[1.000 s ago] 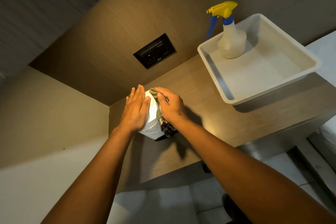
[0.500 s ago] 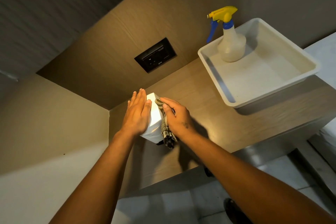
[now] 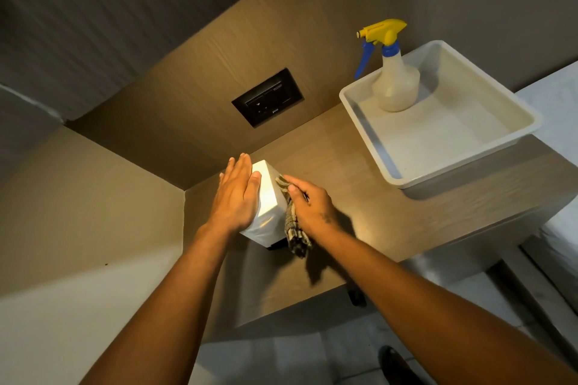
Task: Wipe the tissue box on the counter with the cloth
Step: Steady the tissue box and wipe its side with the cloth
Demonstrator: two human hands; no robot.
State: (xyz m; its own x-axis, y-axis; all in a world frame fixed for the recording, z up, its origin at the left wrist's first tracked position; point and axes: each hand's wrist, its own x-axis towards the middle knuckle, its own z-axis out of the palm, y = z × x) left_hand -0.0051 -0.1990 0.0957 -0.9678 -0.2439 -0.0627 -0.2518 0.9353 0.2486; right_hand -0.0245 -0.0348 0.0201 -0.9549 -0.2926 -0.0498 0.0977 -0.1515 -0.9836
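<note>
Near the left end of the wooden bench (image 3: 359, 184), close to the corner where the walls meet, stands the white tissue box (image 3: 267, 197), upright and glossy under the light. The left hand (image 3: 236, 197) lies flat against its left side and top edge, fingers (image 3: 240, 169) straight and held together, bracing it rather than gripping. The right hand (image 3: 312, 206) presses a checked cloth (image 3: 292, 225) against the box's right face, its fingers closed on the cloth, whose loose end hangs down past the bottom of the box towards the bench.

By its look the box is light and thin-walled, probably card or thin plastic with a smooth finish, so it would likely slide or tip under a sideways rub unless steadied from the opposite side, as the flat palm does. Hard squeezing could dent the walls; broad, even pressure suits it better than fingertip pinching. The cloth is soft and limp and bunches easily, so it is best held gathered in the palm with a flat pad under the fingers.

Well apart to the right, a spray bottle (image 3: 395, 81) stands in a white tray (image 3: 375, 147). A dark socket plate (image 3: 267, 98) sits in the wall behind.
</note>
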